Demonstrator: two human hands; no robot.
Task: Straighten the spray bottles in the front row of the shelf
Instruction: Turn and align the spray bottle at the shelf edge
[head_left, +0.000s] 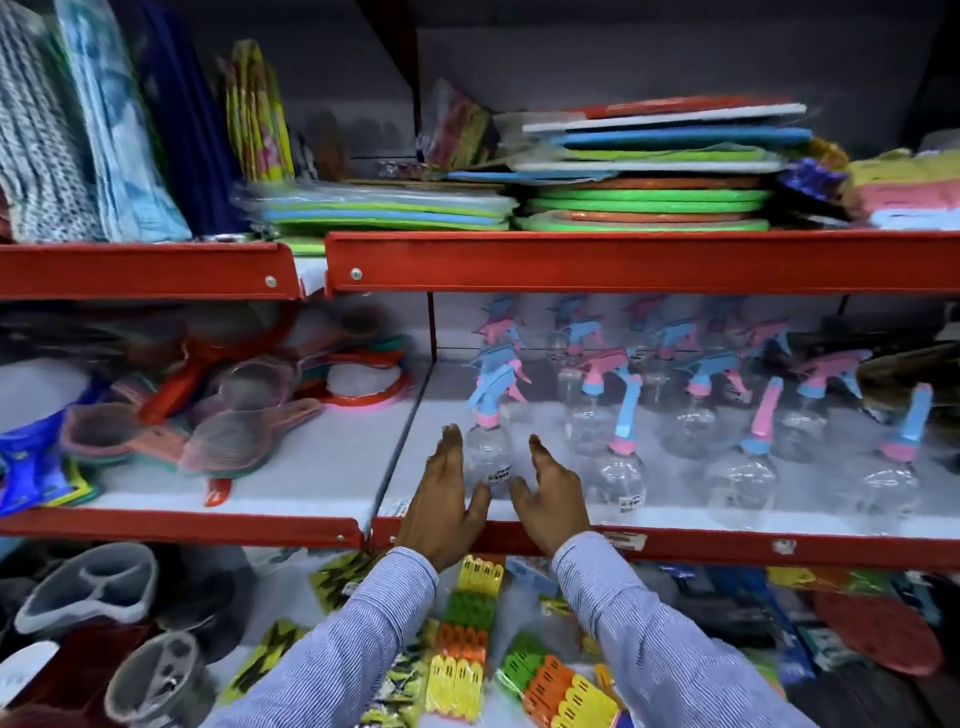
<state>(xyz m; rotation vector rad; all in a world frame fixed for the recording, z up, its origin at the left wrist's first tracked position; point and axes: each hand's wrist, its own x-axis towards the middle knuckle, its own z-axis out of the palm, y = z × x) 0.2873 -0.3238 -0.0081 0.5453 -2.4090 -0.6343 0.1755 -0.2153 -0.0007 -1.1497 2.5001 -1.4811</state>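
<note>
Four clear spray bottles form the front row on the white middle shelf (675, 501), all upright with their long axes vertical. The leftmost bottle (488, 457) carries a blue trigger head over a pink collar, its nozzle pointing toward 10 o'clock. The second bottle (621, 475), third bottle (743, 480) and fourth bottle (891, 483) lean their heads toward 1 o'clock. More spray bottles (696, 395) stand behind them at 12 o'clock. Mesh strainers (228, 441) lie heaped at 9 o'clock, and packs of clothes pegs (462, 639) sit below at 6 o'clock. Foam sheets (649, 176) are stacked on the shelf above. The left hand (441, 504) and right hand (548, 499) flank the leftmost bottle, both spread flat with fingers extended, palms facing inward, gripping nothing; whether they touch the plastic cannot be told through the blur.
</note>
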